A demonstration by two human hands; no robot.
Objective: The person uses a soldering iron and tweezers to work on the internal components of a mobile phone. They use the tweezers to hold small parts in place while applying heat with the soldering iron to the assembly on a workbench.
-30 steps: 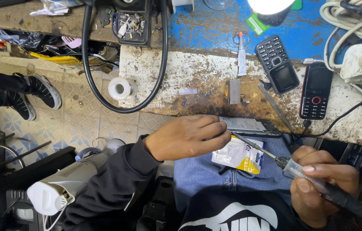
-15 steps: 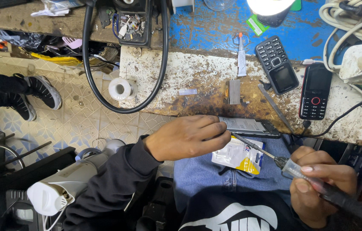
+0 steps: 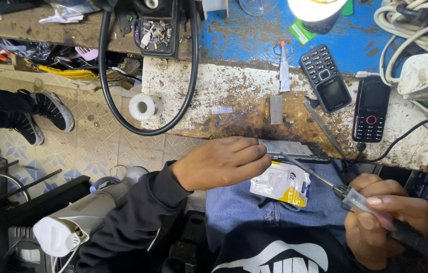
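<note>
My left hand [image 3: 226, 163] reaches across my lap and its fingers rest on the left end of an opened phone [image 3: 295, 150] that lies at the near edge of the worn bench [image 3: 234, 96]. My right hand [image 3: 383, 217] grips a soldering iron [image 3: 355, 199] with a clear collar and a dark handle. Its thin metal tip points up and left and touches the opened phone. A small white and yellow packet [image 3: 282, 183] lies on my jeans just under the phone.
On the bench sit two keypad phones [image 3: 325, 78] [image 3: 370, 108], a small tube [image 3: 284, 68], tweezers [image 3: 323, 126], a metal piece [image 3: 275, 109] and a roll of solder wire [image 3: 143, 107]. A black cable [image 3: 148, 129] loops over the bench edge. Another person's shoes [image 3: 42, 119] stand at the left.
</note>
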